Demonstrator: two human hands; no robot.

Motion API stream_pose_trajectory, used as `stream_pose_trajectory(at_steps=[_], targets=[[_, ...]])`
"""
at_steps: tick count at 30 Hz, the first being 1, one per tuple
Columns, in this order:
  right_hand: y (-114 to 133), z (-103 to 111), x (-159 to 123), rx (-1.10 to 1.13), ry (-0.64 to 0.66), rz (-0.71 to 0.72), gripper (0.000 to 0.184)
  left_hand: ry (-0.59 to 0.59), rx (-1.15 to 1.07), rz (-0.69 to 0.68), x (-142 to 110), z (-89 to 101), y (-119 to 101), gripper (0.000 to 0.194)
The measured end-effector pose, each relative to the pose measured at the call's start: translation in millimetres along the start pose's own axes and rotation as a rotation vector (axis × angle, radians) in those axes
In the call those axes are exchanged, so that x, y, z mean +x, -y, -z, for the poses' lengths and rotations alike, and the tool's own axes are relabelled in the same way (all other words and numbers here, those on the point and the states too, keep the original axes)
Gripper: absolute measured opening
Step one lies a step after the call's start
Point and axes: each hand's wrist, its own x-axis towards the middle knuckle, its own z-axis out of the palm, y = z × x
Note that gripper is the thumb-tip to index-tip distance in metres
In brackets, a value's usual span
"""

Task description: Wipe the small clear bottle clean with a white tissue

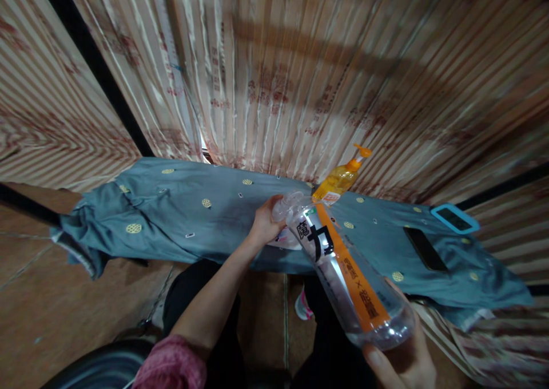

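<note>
A large clear plastic bottle [338,274] with an orange label and black characters lies tilted in the air, its mouth toward the upper left and its base toward me. My right hand [403,349] is closed around the base. At the mouth, my left hand [266,223] grips a clear plastic piece [288,205]; its exact kind is hard to make out. Below the neck, a white item with coloured print [285,239] shows in part. Just behind the bottle's neck stands a pump bottle [338,180] of yellow liquid with an orange pump.
A grey-blue cloth [206,220] with yellow pineapple prints covers the narrow table. On its right part lie a black phone [424,249] and a blue-framed device with a dark screen [455,218]. Striped curtains [274,80] hang behind, with a black pole [94,63] at left.
</note>
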Motion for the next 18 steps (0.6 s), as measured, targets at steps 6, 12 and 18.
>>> stream_pose_trajectory(at_steps=[6, 12, 18], targets=[[-3.5, 3.3, 0.4, 0.010, 0.025, 0.004, 0.087, 0.007, 0.006, 0.013, 0.0, 0.4, -0.8, 0.052], [-4.3, 4.1, 1.4, -0.024, 0.033, 0.042, 0.087, 0.002, -0.007, -0.001, 0.2, -0.3, -1.8, 0.049], [-2.8, 0.0, 0.2, 0.057, 0.003, -0.007, 0.089, 0.005, -0.006, -0.005, 0.2, -0.1, -1.9, 0.051]])
